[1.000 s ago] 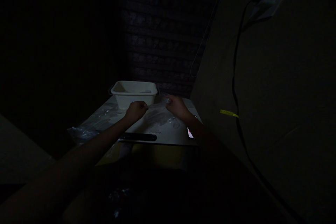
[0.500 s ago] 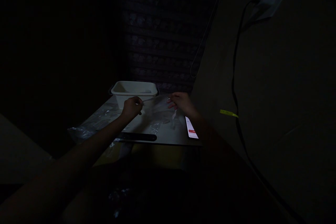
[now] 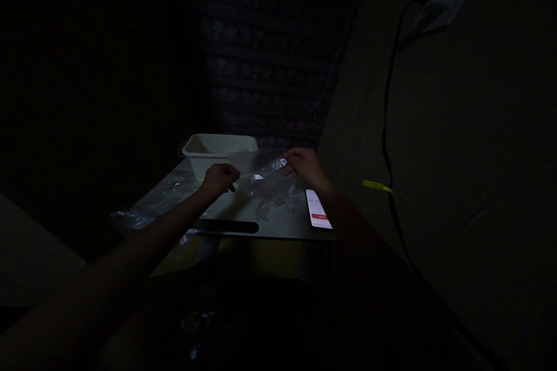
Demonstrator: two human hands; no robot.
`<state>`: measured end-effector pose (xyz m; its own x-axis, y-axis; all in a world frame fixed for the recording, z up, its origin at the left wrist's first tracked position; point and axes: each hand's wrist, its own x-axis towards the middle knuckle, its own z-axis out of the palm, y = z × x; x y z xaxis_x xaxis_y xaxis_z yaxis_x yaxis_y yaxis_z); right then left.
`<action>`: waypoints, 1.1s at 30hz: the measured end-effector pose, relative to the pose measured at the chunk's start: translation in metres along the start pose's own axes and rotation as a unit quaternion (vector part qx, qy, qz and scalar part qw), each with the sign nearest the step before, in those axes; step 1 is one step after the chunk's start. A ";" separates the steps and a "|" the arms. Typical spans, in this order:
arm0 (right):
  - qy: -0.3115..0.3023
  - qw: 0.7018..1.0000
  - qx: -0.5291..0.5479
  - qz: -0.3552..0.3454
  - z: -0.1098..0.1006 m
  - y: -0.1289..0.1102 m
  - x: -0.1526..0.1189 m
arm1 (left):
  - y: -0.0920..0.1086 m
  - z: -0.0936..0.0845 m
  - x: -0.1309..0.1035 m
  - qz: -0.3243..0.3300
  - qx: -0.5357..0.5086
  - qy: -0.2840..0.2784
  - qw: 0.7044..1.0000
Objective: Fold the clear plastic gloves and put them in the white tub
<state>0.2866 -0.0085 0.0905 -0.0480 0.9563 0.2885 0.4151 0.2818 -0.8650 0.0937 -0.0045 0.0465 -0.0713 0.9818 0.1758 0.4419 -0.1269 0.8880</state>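
Note:
A clear plastic bag (image 3: 266, 173) is stretched between my two hands above the table. My left hand (image 3: 220, 179) pinches its left end, fingers closed. The right end is pinched by my right hand (image 3: 302, 163), thumb and forefinger together. Behind my left hand stands a white bin (image 3: 206, 163) with its top open; the dark keeps its inside hard to make out. More clear plastic (image 3: 167, 188) lies on the table's left side.
A lit phone (image 3: 319, 211) lies at the right of the table (image 3: 230, 206). Along the front edge is a dark slot (image 3: 230, 226). Crumpled plastic (image 3: 133, 220) hangs at the left corner. A black cable (image 3: 386, 110) with a yellow tag (image 3: 376, 186) runs down the right wall.
The plastic between my hands, blurred before, now shows as a taut, shiny strip. My right hand has risen slightly, and more of the phone's screen shows.

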 end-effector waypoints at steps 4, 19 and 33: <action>-0.018 1.000 0.004 0.017 -0.003 0.001 0.001 | 0.001 -0.003 -0.001 0.003 -0.038 -0.010 0.999; -0.061 0.997 0.051 0.017 -0.009 -0.003 -0.001 | 0.005 -0.003 -0.004 0.024 -0.169 0.008 0.985; -0.092 0.988 0.026 0.125 -0.007 0.001 -0.003 | 0.008 -0.005 -0.003 -0.033 -0.119 -0.017 0.992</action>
<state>0.2934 -0.0113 0.0917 -0.1172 0.9930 -0.0121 0.3871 0.0344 -0.9214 0.0930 -0.0095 0.0555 -0.0617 0.9927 0.1037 0.2140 -0.0883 0.9728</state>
